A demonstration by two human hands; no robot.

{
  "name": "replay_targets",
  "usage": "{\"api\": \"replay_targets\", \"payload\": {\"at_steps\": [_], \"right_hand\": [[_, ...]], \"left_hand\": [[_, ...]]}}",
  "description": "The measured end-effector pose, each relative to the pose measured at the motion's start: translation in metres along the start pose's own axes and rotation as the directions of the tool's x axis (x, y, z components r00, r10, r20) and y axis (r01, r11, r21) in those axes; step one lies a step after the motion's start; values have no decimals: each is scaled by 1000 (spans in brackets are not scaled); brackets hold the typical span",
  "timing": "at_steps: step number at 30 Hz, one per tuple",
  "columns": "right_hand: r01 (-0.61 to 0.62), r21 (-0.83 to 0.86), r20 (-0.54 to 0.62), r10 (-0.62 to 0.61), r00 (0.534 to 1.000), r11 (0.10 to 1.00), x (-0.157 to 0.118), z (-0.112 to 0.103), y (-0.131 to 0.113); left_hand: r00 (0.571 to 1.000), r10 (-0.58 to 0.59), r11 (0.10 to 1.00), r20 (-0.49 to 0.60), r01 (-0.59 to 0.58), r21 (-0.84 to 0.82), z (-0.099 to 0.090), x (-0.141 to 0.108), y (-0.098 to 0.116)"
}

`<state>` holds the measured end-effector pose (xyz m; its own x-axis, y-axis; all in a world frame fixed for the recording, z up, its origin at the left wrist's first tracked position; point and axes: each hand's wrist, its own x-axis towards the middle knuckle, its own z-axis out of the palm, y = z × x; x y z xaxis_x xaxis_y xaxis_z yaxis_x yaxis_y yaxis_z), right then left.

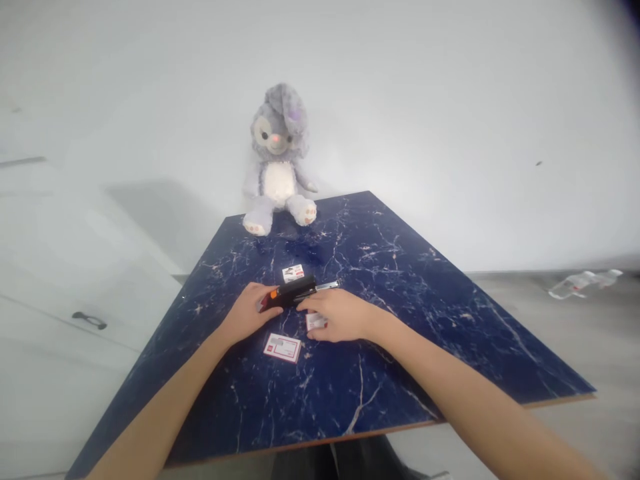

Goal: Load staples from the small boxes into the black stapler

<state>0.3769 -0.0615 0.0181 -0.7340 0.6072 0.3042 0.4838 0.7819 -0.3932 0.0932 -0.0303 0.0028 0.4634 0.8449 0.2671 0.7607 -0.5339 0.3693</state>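
A black stapler (297,289) with an orange mark lies tilted over the middle of the table, its metal staple channel (327,285) sticking out to the right. My left hand (253,310) is closed around the stapler's left end, thumb on the near side. My right hand (337,313) is curled just below the channel, its fingertips close to the stapler. Between its thumb and fingers sits a small white and red box (315,321), partly hidden by the hand. Nearer to me lies a white card with a red border (283,348). Behind the stapler is a small white printed box (293,272).
A grey plush rabbit (279,160) sits at the table's far edge against the white wall. The blue marbled table (400,320) narrows away from me. On the floor at the right lies a clear plastic item (583,284). A dark handle (89,320) shows on the left.
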Motion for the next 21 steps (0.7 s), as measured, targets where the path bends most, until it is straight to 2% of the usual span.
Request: {"api": "replay_targets", "payload": {"at_steps": [3, 6, 9, 11, 13, 16, 18, 21], "right_hand": [[15, 47, -156, -8, 988, 999, 1, -4, -3], [7, 78, -307, 17, 951, 997, 1, -10, -7], [8, 141, -419, 52, 906, 990, 1, -11, -9], [20, 181, -480, 71, 874, 983, 3, -10, -8], [21, 212, -518, 94, 850, 977, 5, -7, -6], [-21, 296, -516, 179, 838, 955, 7, -3, -3], [-64, 405, -476, 270, 837, 912, 9, -1, -2], [-84, 628, -371, 392, 842, 774, 11, 4, -2]], "left_hand": [[988, 64, 998, -143, -60, 27, -6, -3, 2], [941, 65, 997, -331, -51, 51, -14, -7, 6], [908, 90, 995, -410, -69, 67, -14, -11, 16], [891, 190, 982, -413, -163, 100, -9, -14, 25], [852, 336, 942, -402, -304, 144, -2, -15, 35], [799, 495, 869, -341, -453, 200, 6, -17, 49], [797, 535, 844, -280, -492, 211, 6, -18, 57], [810, 553, 833, -195, -532, 150, 5, -20, 65]]}}
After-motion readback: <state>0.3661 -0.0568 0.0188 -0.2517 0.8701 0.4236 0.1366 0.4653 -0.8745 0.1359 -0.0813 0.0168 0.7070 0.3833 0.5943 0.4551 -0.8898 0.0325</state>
